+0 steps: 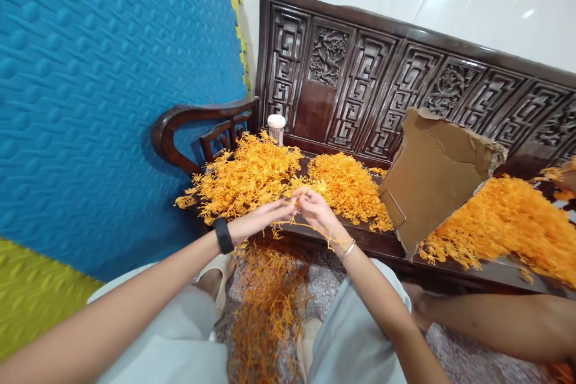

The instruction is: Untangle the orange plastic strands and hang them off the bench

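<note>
My left hand [272,214], with a black band on the wrist, is closed in a pinch in front of the bench. Its fingertips meet those of my right hand [316,209], which is closed too and wears a thin bracelet. Between them they hold an orange branched strand [310,225], whose thin ends hang below the fingers and across the right wrist. The part inside the fingers is hidden. Just behind my hands, an orange pile of similar pieces [252,171] lies on the left of the seat, with a second orange pile [348,183] to its right.
A carved dark wooden bench [317,105] carries the piles and a white-lidded container [276,126]. A torn cardboard piece [436,168] stands before another orange heap [517,222], near a person's hand [566,179] and leg. Orange scraps [267,312] cover the floor between my legs.
</note>
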Motion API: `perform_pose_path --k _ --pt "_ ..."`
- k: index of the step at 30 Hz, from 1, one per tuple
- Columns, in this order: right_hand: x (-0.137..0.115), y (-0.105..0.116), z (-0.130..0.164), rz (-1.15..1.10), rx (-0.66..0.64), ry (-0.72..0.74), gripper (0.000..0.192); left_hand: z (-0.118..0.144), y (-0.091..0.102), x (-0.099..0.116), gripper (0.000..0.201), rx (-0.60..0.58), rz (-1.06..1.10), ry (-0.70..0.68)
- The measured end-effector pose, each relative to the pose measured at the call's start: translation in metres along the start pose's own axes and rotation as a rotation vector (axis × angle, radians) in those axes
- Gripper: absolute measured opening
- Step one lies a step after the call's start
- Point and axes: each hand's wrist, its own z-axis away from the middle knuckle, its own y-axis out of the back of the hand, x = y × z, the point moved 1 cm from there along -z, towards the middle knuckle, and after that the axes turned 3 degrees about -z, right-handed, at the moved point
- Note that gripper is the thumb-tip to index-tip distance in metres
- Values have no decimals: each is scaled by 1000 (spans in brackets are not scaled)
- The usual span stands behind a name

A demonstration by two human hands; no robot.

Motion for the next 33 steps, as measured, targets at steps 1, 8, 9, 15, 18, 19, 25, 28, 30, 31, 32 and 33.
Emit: perform_pose_path --k 1,8,9,15,18,19,25,28,30,31,32,33 --pt "0 -3 2 32 -33 -17 23 1 0 -1 29 -23 9 -23" --pt "-2 -9 6 136 -265 -124 25 7 -2 -3 65 -199 225 -30" --pt "0 -9 6 154 -300 -150 25 8 -2 -3 74 -223 259 -27" --pt "8 -1 7 224 -378 -213 25 3 -1 1 69 -295 338 -49" --pt "10 2 9 283 -399 -243 26 -1 -3 1 49 -193 301 -29" --pt "10 2 10 303 -418 -259 26 -2 -4 1 46 -177 288 -25" --pt "8 1 14 399 -444 -322 30 -12 -4 -9 36 -11 216 -15" --pt "6 4 13 407 -370 -319 31 -17 2 -10 30 96 101 -31" --pt "7 7 10 398 -297 -339 30 -20 3 -9 19 106 15 -57" --pt "6 9 8 395 -256 -346 28 -21 3 -7 16 110 -11 -72" --pt "6 11 6 393 -215 -352 25 -22 2 -6 16 119 -21 -86" --pt "5 13 5 393 -172 -353 23 -24 0 -4 21 134 -11 -99"
